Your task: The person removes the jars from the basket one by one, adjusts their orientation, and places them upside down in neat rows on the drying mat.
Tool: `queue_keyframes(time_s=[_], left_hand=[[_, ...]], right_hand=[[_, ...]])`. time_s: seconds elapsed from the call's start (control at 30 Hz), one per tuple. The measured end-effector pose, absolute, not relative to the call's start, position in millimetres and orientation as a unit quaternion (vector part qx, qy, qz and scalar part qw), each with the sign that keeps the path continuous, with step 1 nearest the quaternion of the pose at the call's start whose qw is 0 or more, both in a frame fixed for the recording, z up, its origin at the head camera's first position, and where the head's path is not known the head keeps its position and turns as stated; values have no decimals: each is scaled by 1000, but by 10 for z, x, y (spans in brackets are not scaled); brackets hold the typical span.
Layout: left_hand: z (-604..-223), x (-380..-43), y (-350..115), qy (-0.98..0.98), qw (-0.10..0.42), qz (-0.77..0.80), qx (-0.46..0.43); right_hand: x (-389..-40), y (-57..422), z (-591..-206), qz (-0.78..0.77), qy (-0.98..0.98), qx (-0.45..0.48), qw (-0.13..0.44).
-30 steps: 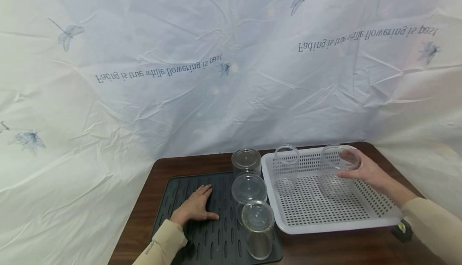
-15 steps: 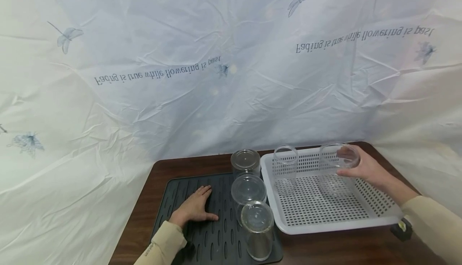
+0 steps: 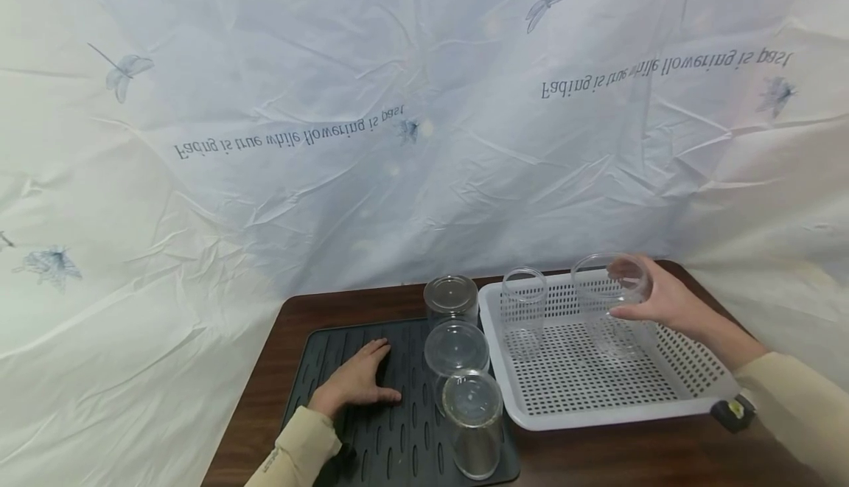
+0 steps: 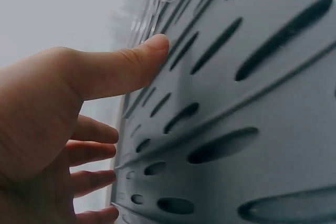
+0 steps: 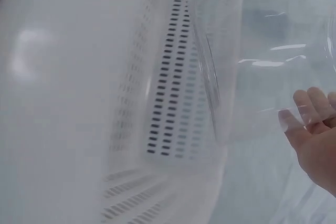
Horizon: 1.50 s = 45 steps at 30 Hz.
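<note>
My right hand [image 3: 663, 299] grips a wide clear jar [image 3: 590, 292] from its right side, near the top, above the far right of a white perforated basket [image 3: 610, 419]. In the right wrist view the curled fingers [image 5: 310, 108] show against the jar's see-through wall. A narrower clear jar [image 3: 525, 314] stands in the basket's left part. My left hand [image 3: 358, 380] lies over the dark slotted drying mat [image 3: 391, 439], holding nothing. Its fingers are spread and its thumb [image 4: 123, 69] points across the mat in the left wrist view.
Along the mat's right side stand three clear jars: a far one [image 3: 451, 295], a middle one [image 3: 458, 347] and a near one [image 3: 474, 428]. Brown tabletop [image 3: 259, 391] surrounds mat and basket. A printed white sheet [image 3: 424, 200] hangs behind the table.
My right hand has moved slightly left and upward in the head view with the wide jar. The left hand stays in place on the mat.
</note>
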<state>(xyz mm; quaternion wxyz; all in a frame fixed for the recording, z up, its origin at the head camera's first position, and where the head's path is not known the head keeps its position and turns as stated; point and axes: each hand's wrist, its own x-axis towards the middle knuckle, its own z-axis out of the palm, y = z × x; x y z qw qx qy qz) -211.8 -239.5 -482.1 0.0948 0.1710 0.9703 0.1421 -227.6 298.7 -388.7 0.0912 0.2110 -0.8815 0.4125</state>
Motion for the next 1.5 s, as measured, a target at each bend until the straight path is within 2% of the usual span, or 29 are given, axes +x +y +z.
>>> queue_keyframes(time_s=[0.23, 0.7, 0.87, 1.3, 1.5], left_hand=[[-4704, -2111, -2369, 969, 57, 165, 174], [-4380, -2134, -2310, 963, -20, 206, 171], [-4267, -2131, -2293, 958, -40, 230, 167], [-3890, -2088, -2062, 927, -79, 304, 207], [-3688, -2067, -1897, 909, -77, 332, 239]], right_hand=[[-2275, 2906, -3744, 377, -889, 228, 125], [-2271, 2714, -3422, 371, -887, 239, 135], [-2287, 2634, -3340, 345, -889, 258, 154], [-2349, 2296, -3050, 298, -881, 319, 183], [-2362, 2080, -2946, 293, -878, 342, 163]])
